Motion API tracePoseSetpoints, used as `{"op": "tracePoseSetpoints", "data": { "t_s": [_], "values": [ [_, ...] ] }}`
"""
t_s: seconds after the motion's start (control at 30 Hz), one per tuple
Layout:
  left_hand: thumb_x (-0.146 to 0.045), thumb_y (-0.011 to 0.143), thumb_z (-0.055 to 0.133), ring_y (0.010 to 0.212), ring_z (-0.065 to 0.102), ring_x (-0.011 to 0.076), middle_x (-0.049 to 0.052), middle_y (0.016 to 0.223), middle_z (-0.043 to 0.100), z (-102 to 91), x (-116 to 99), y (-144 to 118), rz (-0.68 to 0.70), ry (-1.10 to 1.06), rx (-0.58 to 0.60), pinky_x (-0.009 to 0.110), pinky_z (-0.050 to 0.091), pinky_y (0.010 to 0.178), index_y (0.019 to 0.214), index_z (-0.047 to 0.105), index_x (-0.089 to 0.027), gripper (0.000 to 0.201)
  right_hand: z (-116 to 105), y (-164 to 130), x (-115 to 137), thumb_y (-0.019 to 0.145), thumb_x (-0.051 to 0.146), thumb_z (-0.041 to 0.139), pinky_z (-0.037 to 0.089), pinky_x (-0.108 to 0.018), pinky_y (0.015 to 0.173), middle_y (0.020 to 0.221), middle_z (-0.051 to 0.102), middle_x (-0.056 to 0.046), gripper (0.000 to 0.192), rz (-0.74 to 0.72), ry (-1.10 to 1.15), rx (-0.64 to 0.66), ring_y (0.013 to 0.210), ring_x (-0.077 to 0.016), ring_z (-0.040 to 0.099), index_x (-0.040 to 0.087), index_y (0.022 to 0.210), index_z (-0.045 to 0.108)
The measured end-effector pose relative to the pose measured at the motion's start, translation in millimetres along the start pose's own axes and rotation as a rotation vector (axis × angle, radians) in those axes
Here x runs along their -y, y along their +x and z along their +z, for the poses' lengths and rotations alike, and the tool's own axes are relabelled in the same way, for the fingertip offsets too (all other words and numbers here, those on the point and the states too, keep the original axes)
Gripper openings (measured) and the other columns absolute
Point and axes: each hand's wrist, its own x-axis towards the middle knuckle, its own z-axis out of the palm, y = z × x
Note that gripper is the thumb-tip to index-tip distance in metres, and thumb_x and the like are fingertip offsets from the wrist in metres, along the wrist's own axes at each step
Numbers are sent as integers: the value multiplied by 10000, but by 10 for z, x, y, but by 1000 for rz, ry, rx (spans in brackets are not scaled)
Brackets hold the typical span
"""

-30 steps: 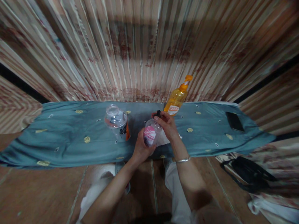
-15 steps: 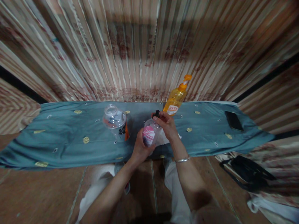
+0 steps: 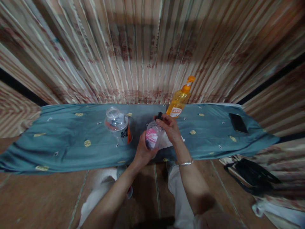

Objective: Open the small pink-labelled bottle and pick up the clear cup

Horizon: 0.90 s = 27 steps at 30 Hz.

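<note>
My left hand (image 3: 142,151) grips the body of a small clear bottle with a pink label (image 3: 152,136), held over the front edge of a teal cloth (image 3: 71,140). My right hand (image 3: 169,128) is closed on the bottle's top, where a small dark cap (image 3: 159,116) shows above my fingers. Under my right hand lies something white (image 3: 166,143) on the cloth. A larger clear open bottle with a black and orange label (image 3: 117,124) stands to the left of my hands. An orange pump bottle (image 3: 179,99) stands just behind them.
A dark phone (image 3: 237,122) lies on the cloth's right end. A striped curtain (image 3: 143,54) hangs behind the cloth. A black bag (image 3: 254,178) rests on the brown floor at the right. My knees in white cloth (image 3: 177,190) are below.
Both hands and the small bottle stay nearly in place, drifting slightly left in the picture. My right hand's fingers shift a little on the cap.
</note>
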Motion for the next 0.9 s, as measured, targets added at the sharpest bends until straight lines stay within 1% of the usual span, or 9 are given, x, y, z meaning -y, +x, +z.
{"op": "tracePoseSetpoints", "data": {
  "t_s": [0.07,0.17,0.27,0.4,0.5,0.6,0.7,0.8,0.9],
  "values": [
    [-230,651,911,1403,663,388,184,1480,672,-6,0,3,-5,-5,4,563,475,1254,1503,534,-188,933,-10,-3,-4,594,648,1048,645,-407,955,962,879,-8,518,3,2,17,964,-253,791,298,881,796],
    [-239,647,914,1408,656,398,191,1482,667,-15,-3,6,0,-1,9,574,472,1256,1505,533,-186,939,-18,-6,-5,634,664,1024,641,-428,1015,1027,891,-25,511,0,7,36,1026,-266,799,303,940,831],
    [-236,646,911,1403,659,400,188,1474,671,-19,-6,5,12,5,6,581,467,1257,1499,536,-190,933,-11,5,-13,597,650,1044,640,-439,1045,1053,891,-27,549,-10,32,9,1058,-266,804,300,956,820],
    [-235,649,904,1403,659,398,192,1480,669,-16,0,5,15,11,6,580,469,1252,1504,531,-186,933,-11,16,-18,554,595,1073,651,-426,1002,991,881,-11,544,-3,28,-15,1006,-254,802,292,901,783],
    [-244,659,904,1403,660,392,196,1492,661,-15,9,7,7,8,12,571,476,1246,1515,521,-187,940,-23,-2,8,609,616,1044,655,-422,991,979,885,-16,495,9,8,26,997,-262,807,291,897,806],
    [-243,658,906,1418,655,400,196,1494,659,-21,10,7,7,5,13,574,473,1255,1519,516,-186,948,-22,-23,35,652,654,1020,653,-427,1029,1011,895,-26,492,2,12,55,1036,-272,816,296,941,845],
    [-251,658,908,1426,650,413,212,1499,656,-25,2,3,9,10,13,585,467,1262,1516,517,-169,946,-5,-16,24,601,661,1041,656,-422,1030,1019,896,-18,533,-9,28,18,1035,-264,811,305,942,839],
    [-246,663,906,1415,658,405,207,1493,660,-20,-3,2,8,13,13,572,478,1255,1520,523,-167,942,2,10,-13,536,611,1073,668,-418,986,1012,888,-9,545,-7,34,-25,993,-252,802,307,899,803],
    [-221,663,899,1407,666,393,188,1485,671,-10,2,5,10,20,2,564,480,1256,1508,536,-185,920,-11,21,-28,575,588,1058,669,-433,986,1007,882,-12,495,-9,18,-14,995,-260,807,301,868,781]
  ]
}}
